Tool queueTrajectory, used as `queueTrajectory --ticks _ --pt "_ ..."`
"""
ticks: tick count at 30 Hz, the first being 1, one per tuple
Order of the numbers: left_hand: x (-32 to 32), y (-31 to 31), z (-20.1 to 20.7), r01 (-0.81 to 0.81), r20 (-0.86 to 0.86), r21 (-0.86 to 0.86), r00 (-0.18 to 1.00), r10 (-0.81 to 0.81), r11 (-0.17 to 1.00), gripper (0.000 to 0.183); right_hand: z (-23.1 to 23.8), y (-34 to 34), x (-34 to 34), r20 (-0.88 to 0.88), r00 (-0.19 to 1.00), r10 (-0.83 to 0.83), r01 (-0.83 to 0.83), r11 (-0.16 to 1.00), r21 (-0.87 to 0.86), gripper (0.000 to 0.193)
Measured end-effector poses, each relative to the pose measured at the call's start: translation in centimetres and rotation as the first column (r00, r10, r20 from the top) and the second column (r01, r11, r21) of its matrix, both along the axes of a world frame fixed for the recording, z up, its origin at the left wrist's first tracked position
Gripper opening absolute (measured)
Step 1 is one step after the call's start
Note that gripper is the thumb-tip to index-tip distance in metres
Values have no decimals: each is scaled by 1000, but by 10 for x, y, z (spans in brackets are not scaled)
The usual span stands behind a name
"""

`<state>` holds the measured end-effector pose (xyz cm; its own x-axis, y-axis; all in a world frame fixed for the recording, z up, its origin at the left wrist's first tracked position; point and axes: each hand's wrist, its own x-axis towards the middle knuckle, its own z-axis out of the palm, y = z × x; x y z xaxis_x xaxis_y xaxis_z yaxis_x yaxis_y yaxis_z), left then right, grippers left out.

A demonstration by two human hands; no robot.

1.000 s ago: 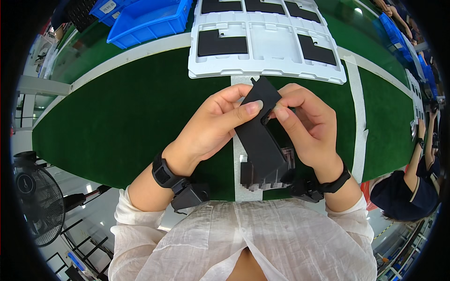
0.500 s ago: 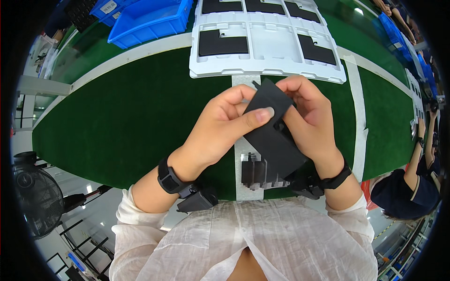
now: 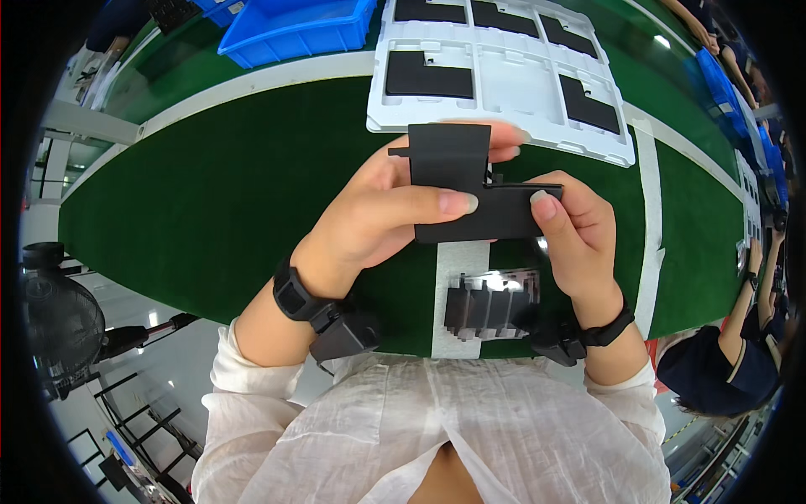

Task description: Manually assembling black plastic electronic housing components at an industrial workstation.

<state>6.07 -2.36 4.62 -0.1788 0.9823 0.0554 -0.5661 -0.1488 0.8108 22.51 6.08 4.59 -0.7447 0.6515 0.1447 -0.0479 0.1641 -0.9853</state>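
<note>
Both my hands hold one flat, black L-shaped battery pack-like piece [image 3: 453,164] above the green mat. A short dark tab sticks out at its upper left, and a small connector shows at its inner corner. My left hand [image 3: 361,206] grips its left side, thumb across the front and fingers behind. With thumb on top, my right hand [image 3: 579,231] pinches the right end of its lower arm. Below them a clear plastic sheet with dark strips [image 3: 491,304] lies near the table's front edge. The white tray [image 3: 495,118] beyond holds several similar black pieces [image 3: 430,76], with one vacant pocket.
Blue bins [image 3: 298,34] stand at the far left. A pale tape strip [image 3: 651,210] runs along the right of the green table [image 3: 193,202]. At the far right a co-worker in dark clothing [image 3: 714,361] sits near the table. A black fan [image 3: 63,319] stands at left.
The black piece has turned from slanted to nearly level, its L shape now facing me. My right hand has shifted from its upper edge to the lower arm's right end. The view has shifted slightly.
</note>
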Motion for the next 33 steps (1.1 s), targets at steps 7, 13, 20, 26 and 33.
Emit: queueTrajectory --ticks 7,13,20,26,33 --pt "-7 -3 3 119 -17 -20 993 -120 993 45 -9 2 1 -18 1000 -5 3 992 -129 18" --pt "-6 -1 4 38 -74 -25 996 -40 999 33 -8 0 -4 -57 995 -81 74 990 -121 19" --pt "-3 3 -8 -109 -303 288 932 198 951 101 3 5 -6 -205 978 -24 -76 881 -468 27" --pt "-13 1 7 36 -655 609 586 477 792 131 -2 5 -12 -153 887 436 -349 414 -841 38" --pt "-9 -14 14 -169 -582 429 699 415 887 80 12 4 -8 69 915 397 -341 856 -389 46"
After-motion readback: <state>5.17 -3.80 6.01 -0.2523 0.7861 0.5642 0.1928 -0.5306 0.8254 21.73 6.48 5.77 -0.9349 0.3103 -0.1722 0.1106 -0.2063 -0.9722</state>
